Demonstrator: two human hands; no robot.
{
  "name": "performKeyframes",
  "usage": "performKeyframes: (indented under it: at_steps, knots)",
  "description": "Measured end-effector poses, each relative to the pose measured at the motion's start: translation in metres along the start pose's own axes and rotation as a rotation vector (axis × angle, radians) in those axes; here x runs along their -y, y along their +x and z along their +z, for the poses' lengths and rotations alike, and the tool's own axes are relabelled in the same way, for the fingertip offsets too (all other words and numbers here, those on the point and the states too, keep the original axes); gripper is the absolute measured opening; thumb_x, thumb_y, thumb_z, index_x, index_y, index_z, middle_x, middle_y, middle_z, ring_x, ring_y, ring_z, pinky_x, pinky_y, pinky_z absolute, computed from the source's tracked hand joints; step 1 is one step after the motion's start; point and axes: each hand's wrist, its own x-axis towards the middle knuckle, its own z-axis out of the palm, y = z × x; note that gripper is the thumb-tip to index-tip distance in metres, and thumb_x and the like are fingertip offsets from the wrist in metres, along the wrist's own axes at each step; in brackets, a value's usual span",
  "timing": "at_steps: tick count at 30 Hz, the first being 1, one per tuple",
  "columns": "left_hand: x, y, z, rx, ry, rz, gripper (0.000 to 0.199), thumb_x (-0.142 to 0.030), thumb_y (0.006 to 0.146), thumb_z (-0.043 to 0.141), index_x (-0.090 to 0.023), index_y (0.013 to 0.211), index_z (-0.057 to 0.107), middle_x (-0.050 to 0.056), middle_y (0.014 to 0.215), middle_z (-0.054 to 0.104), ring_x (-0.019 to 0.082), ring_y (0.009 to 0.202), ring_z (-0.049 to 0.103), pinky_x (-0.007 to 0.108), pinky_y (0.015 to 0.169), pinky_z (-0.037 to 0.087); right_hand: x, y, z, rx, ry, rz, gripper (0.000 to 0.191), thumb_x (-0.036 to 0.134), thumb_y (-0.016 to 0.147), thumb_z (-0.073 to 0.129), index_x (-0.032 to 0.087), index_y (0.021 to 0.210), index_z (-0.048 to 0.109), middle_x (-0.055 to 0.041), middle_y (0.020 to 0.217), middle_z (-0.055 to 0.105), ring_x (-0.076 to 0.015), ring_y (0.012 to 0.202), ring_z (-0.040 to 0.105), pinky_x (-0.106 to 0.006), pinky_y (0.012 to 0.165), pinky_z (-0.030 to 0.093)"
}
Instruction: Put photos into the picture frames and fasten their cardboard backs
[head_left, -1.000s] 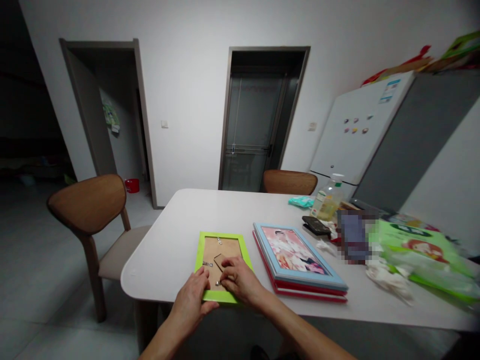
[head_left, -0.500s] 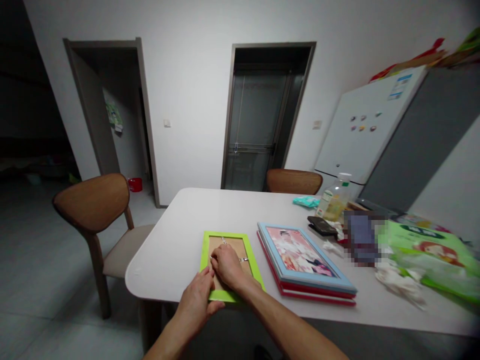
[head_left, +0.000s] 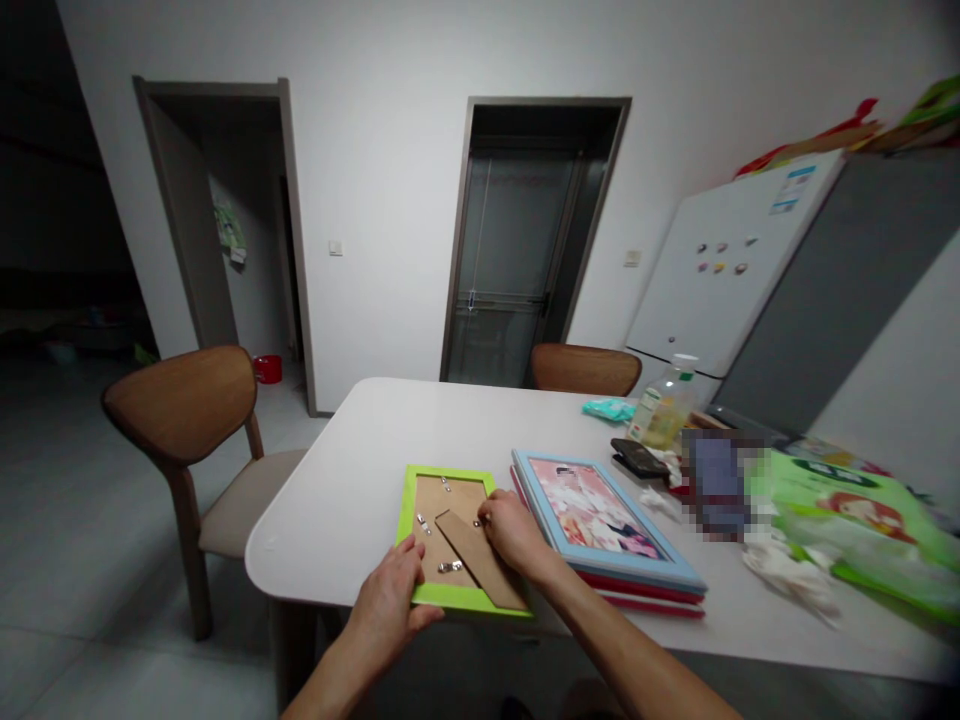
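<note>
A lime-green picture frame [head_left: 459, 598] lies face down at the table's front edge, its brown backboard [head_left: 463, 500] up. A brown stand leg [head_left: 480, 560] runs slantwise across the board. Small metal clips show at the top [head_left: 445, 484], the left [head_left: 424, 524] and the bottom [head_left: 449, 567]. My left hand [head_left: 386, 592] grips the frame's lower left corner, fingers on the side and thumb along the front edge. My right hand [head_left: 514, 530] has its fingers pinched at the clip on the right side, which they mostly hide.
Right of the frame, a blue-framed picture [head_left: 600, 515] tops a stack with a red frame [head_left: 637, 592]. Farther right are a black wallet-like item [head_left: 639, 458], a bottle [head_left: 664, 410], crumpled tissues [head_left: 791, 575] and a green package [head_left: 847, 500]. A chair [head_left: 184, 405] stands at the left.
My right hand has moved from the frame's left side to its right side, uncovering the left and bottom clips and the stand leg. My left hand stays at the corner.
</note>
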Motion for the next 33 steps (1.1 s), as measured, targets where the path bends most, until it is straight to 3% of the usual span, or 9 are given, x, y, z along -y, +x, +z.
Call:
performKeyframes:
  at_steps: [10,15,21,28,33]
  knots:
    - [-0.009,0.003,-0.007,0.023,-0.004,-0.051,0.06,-0.017,0.055,0.069,-0.013,0.11,0.048,0.016,0.12,0.047,0.024,0.114,0.039,0.037,0.096,0.032,0.025,0.022,0.01,-0.037,-0.026,-0.107,0.026,0.016,0.076,0.038,0.015,0.077,0.064,-0.0085,0.082,0.06,-0.0145,0.08,0.05,-0.021,0.073,0.032]
    - [-0.005,0.003,-0.003,0.021,-0.001,-0.032,0.061,-0.017,0.054,0.071,-0.012,0.11,0.048,0.016,0.118,0.049,0.025,0.114,0.039,0.038,0.096,0.032,0.035,0.045,0.026,-0.064,-0.049,-0.011,0.029,0.022,0.079,0.036,0.015,0.086,0.063,-0.0116,0.087,0.057,-0.0189,0.084,0.048,-0.028,0.071,0.033]
    - [-0.003,0.003,0.0,-0.004,-0.048,-0.036,0.061,-0.017,0.053,0.07,-0.015,0.11,0.048,0.013,0.117,0.051,0.024,0.114,0.039,0.039,0.095,0.033,0.039,0.048,0.029,-0.051,-0.053,0.003,0.027,0.026,0.078,0.039,0.028,0.094,0.061,-0.0058,0.091,0.055,-0.019,0.087,0.045,-0.029,0.071,0.032]
    - [-0.009,0.001,-0.006,0.006,-0.08,-0.071,0.06,-0.019,0.054,0.069,-0.017,0.11,0.048,0.012,0.119,0.05,0.024,0.115,0.038,0.04,0.096,0.032,0.037,0.016,0.005,-0.086,-0.034,-0.072,0.034,0.027,0.075,0.044,0.018,0.107,0.053,-0.0092,0.099,0.055,-0.0189,0.093,0.045,-0.028,0.078,0.031]
    - [-0.008,-0.001,-0.003,-0.011,-0.097,-0.063,0.058,-0.018,0.055,0.067,-0.017,0.109,0.048,0.012,0.122,0.046,0.023,0.117,0.035,0.039,0.098,0.029,0.026,-0.03,-0.01,0.052,0.031,-0.15,0.033,0.04,0.065,0.053,0.018,0.089,0.06,-0.0071,0.084,0.058,-0.0174,0.076,0.051,-0.024,0.066,0.035]
